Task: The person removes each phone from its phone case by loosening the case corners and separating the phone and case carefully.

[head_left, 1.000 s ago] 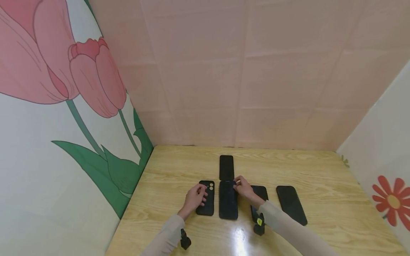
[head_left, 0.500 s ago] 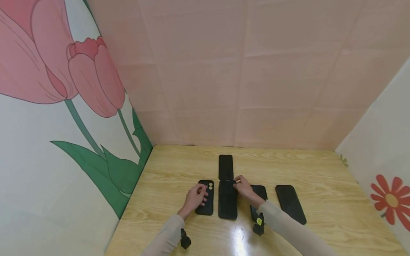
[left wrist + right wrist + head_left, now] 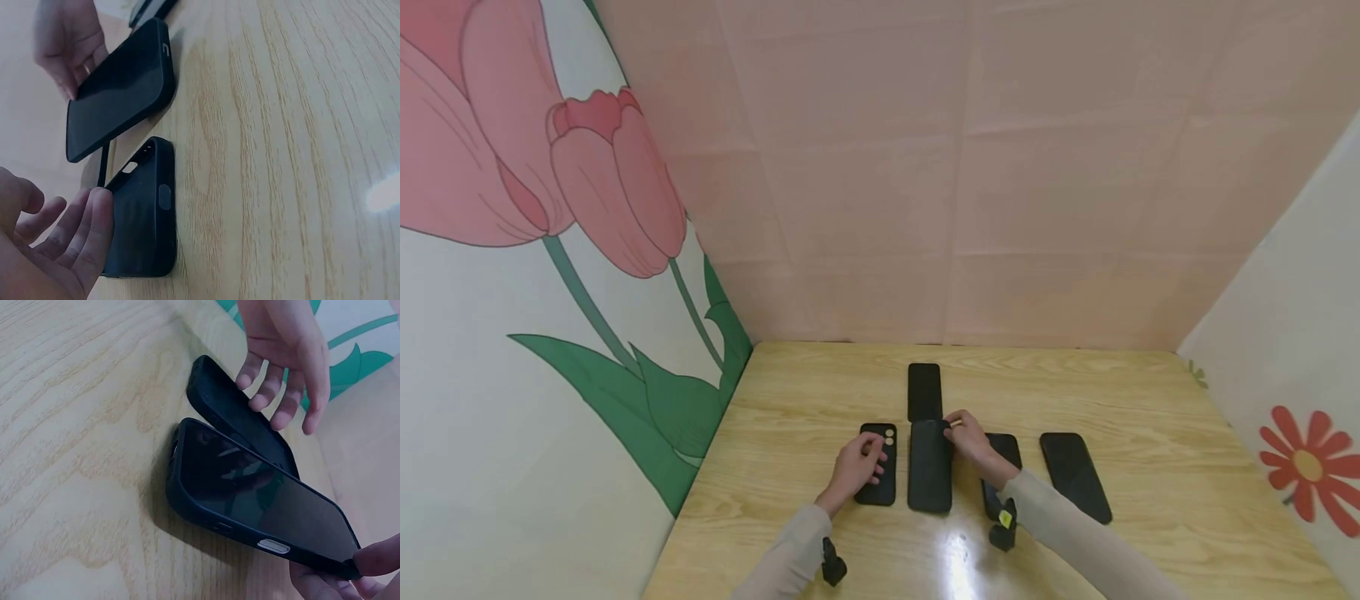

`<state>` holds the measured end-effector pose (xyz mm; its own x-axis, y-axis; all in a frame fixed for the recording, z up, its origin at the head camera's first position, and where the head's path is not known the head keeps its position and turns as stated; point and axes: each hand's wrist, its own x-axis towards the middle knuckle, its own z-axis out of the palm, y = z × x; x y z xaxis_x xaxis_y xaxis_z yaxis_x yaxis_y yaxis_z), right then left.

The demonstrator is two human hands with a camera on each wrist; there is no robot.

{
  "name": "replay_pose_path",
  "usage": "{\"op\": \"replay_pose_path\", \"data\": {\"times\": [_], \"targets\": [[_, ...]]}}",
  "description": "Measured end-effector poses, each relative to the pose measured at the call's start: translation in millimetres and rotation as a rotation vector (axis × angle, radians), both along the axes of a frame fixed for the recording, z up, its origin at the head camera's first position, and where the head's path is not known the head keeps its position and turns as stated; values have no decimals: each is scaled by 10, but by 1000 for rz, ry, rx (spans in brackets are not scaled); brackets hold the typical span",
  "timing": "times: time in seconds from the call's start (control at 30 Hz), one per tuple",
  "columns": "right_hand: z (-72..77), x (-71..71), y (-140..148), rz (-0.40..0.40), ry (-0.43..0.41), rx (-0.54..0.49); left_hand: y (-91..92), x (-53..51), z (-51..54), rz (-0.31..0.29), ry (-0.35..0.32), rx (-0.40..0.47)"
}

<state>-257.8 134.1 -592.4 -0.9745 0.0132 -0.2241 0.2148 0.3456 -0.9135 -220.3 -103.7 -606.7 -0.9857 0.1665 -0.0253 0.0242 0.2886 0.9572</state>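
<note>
A phone in a black case (image 3: 929,471) is tilted, its far end raised off the table. My right hand (image 3: 968,437) pinches it at the far right corner, thumb on the screen side and fingers beneath, as the right wrist view shows. To its left lies a separate black phone case (image 3: 885,487), hollow side up, with camera holes at its far end. Over that case hovers my left hand (image 3: 855,464), fingers loosely bent and holding nothing. In the left wrist view its fingertips (image 3: 102,199) are close to the case's rim; whether they touch it I cannot tell.
A black phone-like slab (image 3: 924,392) lies just beyond the tilted phone. Another dark phone (image 3: 1004,454) lies partly under my right forearm, and one more black slab (image 3: 1075,477) lies farther right. Pink sheeting (image 3: 850,208) stands behind the wooden table (image 3: 805,383).
The far end of the cased phone has risen slightly in my right hand, and its screen reflects more light. My left hand has stayed in place over the case.
</note>
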Motion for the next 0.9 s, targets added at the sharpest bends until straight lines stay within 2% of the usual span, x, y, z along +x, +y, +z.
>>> {"op": "replay_pose_path", "data": {"times": [0.3,0.53,0.9], "targets": [[37,-10,19,-19,-17,-51,30,-3,-13,0,-21,-18],[78,-1,35,-3,-37,-105,55,-4,-14,-6,-6,-33],[223,20,6,5,-43,-122,86,-21,-10,-17,-5,-21]]}}
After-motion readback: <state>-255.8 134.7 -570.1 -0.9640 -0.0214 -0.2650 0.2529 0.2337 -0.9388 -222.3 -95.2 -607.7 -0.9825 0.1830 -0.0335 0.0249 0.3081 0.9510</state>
